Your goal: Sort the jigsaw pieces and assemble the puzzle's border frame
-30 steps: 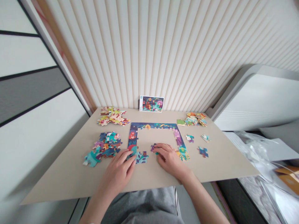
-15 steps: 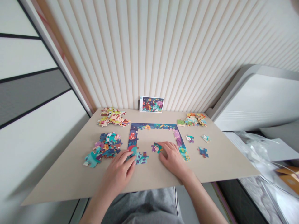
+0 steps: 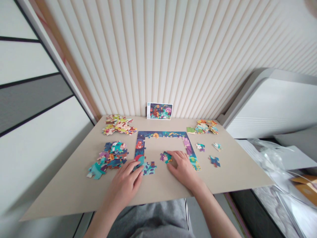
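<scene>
A partly joined puzzle border (image 3: 162,134) lies on the table, with its top, left and right sides and a short stretch at the bottom left. My left hand (image 3: 127,177) rests with fingers spread on its lower left corner, beside teal leaf-patterned pieces (image 3: 149,168). Inside the frame's lower right part lies a purple and teal piece (image 3: 165,157). The fingertips of my right hand (image 3: 182,167) touch that piece's right edge, the hand lying flat and open. Three loose pieces, one of them blue (image 3: 214,161), lie to the right of the border.
A mixed dark pile of pieces (image 3: 114,155) lies left of the border. Two more piles, one pink and yellow (image 3: 119,125) and one orange (image 3: 208,126), sit at the table's back. A picture card (image 3: 159,111) stands against the ribbed wall. Plastic wrap (image 3: 268,158) lies beyond the right edge.
The whole view has shifted very slightly. Both hands and the pieces stay in the same places on the table.
</scene>
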`<state>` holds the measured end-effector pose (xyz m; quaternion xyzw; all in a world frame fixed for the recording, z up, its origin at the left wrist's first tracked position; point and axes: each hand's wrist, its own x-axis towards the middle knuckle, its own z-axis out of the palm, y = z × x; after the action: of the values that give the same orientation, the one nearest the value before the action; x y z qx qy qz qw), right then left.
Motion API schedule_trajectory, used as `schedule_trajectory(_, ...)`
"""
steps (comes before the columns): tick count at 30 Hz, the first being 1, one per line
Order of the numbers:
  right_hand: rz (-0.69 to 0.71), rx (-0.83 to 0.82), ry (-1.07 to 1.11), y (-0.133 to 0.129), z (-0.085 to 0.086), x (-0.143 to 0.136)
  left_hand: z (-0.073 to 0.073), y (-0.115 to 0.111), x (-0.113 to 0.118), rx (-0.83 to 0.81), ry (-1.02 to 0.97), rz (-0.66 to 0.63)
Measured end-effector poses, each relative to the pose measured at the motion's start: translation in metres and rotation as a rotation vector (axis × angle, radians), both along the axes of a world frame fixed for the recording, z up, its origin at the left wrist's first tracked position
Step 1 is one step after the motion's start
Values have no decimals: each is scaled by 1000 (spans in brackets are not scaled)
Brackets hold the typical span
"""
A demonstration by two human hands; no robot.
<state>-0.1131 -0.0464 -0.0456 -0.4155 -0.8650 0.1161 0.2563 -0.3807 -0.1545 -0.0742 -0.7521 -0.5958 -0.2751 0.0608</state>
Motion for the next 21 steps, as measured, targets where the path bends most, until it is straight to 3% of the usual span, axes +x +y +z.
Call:
schedule_trajectory(7,17,70,21,-36,-1,-3,1,0,0,18,8,-5)
schedule_trajectory(13,48,27,67,-64,-5,11,0,1,-1,-11,21,-11)
schedule_trajectory(17,-74,71,134,-58,-11,43,0,0,1,-5,37,-8)
schedule_trajectory(21,-303,194,184,-29,-16,88,2,-1,3,49,45,1)
